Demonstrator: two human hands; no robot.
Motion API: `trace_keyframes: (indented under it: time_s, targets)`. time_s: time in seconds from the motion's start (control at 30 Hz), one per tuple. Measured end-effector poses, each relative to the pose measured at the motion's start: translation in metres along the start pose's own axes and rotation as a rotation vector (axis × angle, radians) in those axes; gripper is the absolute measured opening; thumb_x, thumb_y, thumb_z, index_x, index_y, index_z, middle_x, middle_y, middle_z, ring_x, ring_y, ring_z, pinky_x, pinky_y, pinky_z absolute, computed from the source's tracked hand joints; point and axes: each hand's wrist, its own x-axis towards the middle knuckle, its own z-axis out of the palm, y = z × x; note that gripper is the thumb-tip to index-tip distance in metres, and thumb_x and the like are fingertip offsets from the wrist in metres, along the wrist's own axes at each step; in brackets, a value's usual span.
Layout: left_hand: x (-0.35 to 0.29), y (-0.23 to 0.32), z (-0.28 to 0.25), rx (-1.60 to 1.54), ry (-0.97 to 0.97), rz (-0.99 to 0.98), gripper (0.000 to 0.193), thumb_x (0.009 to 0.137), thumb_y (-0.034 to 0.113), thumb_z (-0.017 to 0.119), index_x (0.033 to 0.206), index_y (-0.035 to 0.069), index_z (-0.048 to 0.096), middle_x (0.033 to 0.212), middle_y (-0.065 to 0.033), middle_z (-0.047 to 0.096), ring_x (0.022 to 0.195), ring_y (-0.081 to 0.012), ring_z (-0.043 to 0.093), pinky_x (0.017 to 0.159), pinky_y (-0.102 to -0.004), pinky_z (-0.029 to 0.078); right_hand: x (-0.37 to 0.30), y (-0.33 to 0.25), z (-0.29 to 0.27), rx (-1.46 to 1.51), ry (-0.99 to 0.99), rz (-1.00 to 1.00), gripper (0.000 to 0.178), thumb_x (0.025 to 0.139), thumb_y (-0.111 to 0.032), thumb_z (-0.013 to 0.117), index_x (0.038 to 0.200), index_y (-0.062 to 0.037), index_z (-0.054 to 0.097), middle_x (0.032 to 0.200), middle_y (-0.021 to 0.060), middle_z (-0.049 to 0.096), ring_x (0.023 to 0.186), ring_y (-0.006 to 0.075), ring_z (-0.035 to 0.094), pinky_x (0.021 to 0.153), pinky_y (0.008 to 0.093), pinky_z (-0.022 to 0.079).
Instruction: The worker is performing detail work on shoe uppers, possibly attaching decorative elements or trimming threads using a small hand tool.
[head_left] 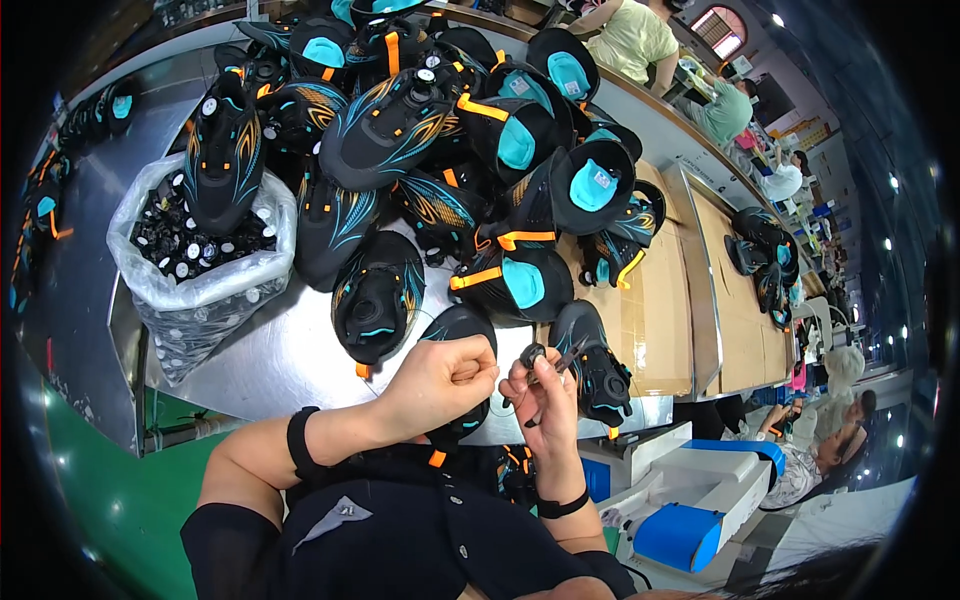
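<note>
Left hand [445, 380] curled, fingers pressed together, any contents hidden; right hand [547, 398] pinching a black knob [532, 354]; shoes [385, 135] heaped on the counter [270, 362]

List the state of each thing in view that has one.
Left hand: fingers curled; contents hidden.
Right hand: closed on small black part and dark tool.
Plastic bag: open-topped, holding many small pieces.
Shoes: heaped at mixed angles.
Black wristbands: worn, one per arm.

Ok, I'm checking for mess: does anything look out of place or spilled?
One black shoe upper lies with its toe over an open plastic bag of small dark parts, partly covering them, which looks misplaced. I see no spill.
</note>
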Motion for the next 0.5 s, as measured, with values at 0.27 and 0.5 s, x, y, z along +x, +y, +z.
trace_keyframes:
  time_s: [0.27,0.5]
  targets:
    - [0.0017,-0.0018,0.0030,0.207,0.061,0.103,0.012,0.083,0.007,0.062,0.073,0.003,0.056,0.048,0.0032,0.038,0.046,-0.0041,0.032,0.045,-0.0250,0.028,-0.0003,0.0033,-0.0014,-0.024,0.022,0.039,0.009,0.092,-0.012,0.056,0.095,-0.0035,0.054,0.082,0.0089,0.060,0.071,0.0138,0.052,0.066,0.0316,0.044]
    - [0.0021,-0.0019,-0.0020,0.338,0.047,0.157,0.010,0.079,0.011,0.063,0.073,0.005,0.057,0.048,-0.0022,0.041,0.043,-0.0105,0.038,0.045,-0.0278,0.032,0.0013,0.0026,-0.0046,-0.085,0.009,0.026,0.009,0.092,-0.013,0.055,0.096,-0.0049,0.053,0.077,0.0081,0.057,0.068,0.0142,0.052,0.068,0.0336,0.049]
